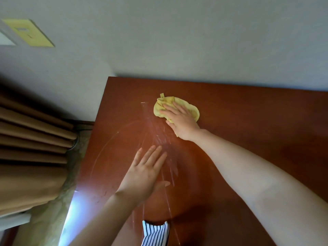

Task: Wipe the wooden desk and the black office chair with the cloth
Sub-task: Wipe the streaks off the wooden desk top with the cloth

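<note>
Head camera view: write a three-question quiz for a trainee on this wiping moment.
1. True or false: the right hand presses the yellow cloth against the wooden desk.
2. The left hand is: A) gripping the cloth; B) open, fingers straight, holding nothing; C) curled into a fist.
3. Which of the task's things is not in view?

Key: 1 true; 2 B; 3 the black office chair.
</note>
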